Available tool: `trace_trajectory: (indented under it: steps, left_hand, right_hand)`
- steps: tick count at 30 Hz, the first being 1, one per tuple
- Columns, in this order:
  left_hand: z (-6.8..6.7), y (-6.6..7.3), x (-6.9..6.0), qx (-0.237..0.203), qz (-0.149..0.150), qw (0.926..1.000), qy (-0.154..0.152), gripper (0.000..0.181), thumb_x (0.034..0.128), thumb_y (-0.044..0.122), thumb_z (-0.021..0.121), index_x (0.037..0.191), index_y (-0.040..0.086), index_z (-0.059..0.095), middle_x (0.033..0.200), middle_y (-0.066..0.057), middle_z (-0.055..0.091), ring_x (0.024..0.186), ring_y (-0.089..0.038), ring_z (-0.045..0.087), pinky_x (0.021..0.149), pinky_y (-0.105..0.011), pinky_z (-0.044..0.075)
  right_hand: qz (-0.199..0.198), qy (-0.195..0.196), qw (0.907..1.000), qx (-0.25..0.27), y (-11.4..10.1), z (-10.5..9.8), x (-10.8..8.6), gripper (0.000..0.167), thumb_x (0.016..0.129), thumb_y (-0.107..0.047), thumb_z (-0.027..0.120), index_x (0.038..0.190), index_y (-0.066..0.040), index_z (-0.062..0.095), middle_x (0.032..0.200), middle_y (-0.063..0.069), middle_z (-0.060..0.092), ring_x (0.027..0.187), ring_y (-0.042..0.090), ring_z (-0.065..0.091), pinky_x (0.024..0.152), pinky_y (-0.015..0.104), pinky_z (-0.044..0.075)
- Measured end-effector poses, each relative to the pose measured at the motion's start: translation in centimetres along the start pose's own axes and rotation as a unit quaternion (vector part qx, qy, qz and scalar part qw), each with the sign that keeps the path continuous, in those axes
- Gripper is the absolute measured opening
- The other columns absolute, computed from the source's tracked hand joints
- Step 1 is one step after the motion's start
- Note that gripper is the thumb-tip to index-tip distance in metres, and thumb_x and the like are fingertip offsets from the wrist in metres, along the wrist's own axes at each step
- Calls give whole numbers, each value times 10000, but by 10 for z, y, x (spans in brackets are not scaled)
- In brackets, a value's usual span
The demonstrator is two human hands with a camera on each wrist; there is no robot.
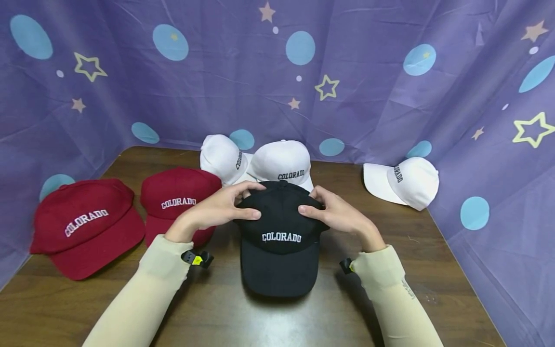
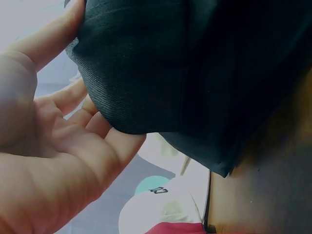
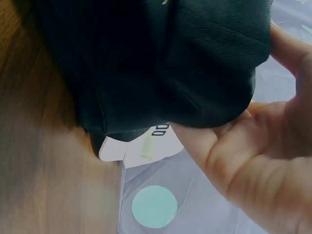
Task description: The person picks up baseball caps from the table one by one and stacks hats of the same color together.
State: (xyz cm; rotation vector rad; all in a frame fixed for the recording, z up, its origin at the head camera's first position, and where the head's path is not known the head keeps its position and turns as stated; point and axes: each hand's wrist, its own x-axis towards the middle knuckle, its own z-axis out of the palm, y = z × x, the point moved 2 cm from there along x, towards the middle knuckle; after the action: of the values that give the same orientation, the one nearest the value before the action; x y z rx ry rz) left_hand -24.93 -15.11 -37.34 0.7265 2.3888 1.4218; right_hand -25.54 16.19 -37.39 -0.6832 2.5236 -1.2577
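A black cap (image 1: 283, 217) with white COLORADO lettering is in the middle of the head view, its brim toward me. My left hand (image 1: 212, 208) grips its left side, thumb on the front of the crown and fingers behind. On the opposite side my right hand (image 1: 342, 213) holds it the same way. In the left wrist view the fingers of my left hand (image 2: 83, 126) curl behind the dark cloth (image 2: 141, 68). The right wrist view shows my right hand (image 3: 253, 151) around the cap's other side (image 3: 209, 63); part of its thumb is hidden.
Two red caps (image 1: 88, 217) (image 1: 179, 193) lie at the left. Behind the black cap stand two white caps (image 1: 221, 156) (image 1: 282, 161), partly hidden. Another white cap (image 1: 416, 180) rests at the right edge of the wooden table (image 1: 390, 231). A purple patterned cloth (image 1: 243, 72) encloses the table.
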Motion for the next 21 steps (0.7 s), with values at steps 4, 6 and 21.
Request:
trace_trajectory:
  steps: [4, 6, 21]
  left_hand:
    - [1, -1, 1, 37, -14, 10000, 18, 706, 905, 240, 856, 1530, 184, 533, 1097, -108, 630, 1003, -260, 642, 868, -319, 539]
    - [2, -1, 0, 117, -21, 9999, 57, 712, 898, 249, 861, 1529, 181, 537, 1096, -102, 634, 987, -252, 643, 862, -326, 537]
    - [2, 2, 1, 1047, 267, 9929, 492, 648, 868, 251, 888, 1441, 115, 618, 1176, -97, 605, 1062, -251, 564, 929, -460, 512]
  right_hand:
    - [27, -30, 9998, -198, -1, -1, 0, 334, 999, -410, 740, 1078, -126, 582, 1009, 15, 706, 1002, 205, 617, 909, 386, 485]
    - [30, -38, 9993, -364, -1, -1, 0, 333, 998, -417, 741, 1086, -134, 589, 1003, 4, 706, 984, 202, 615, 889, 381, 487]
    - [101, 108, 9943, -1053, -3, -5, -3, 346, 966, -435, 782, 1074, -151, 615, 898, -2, 653, 848, 205, 609, 776, 373, 503]
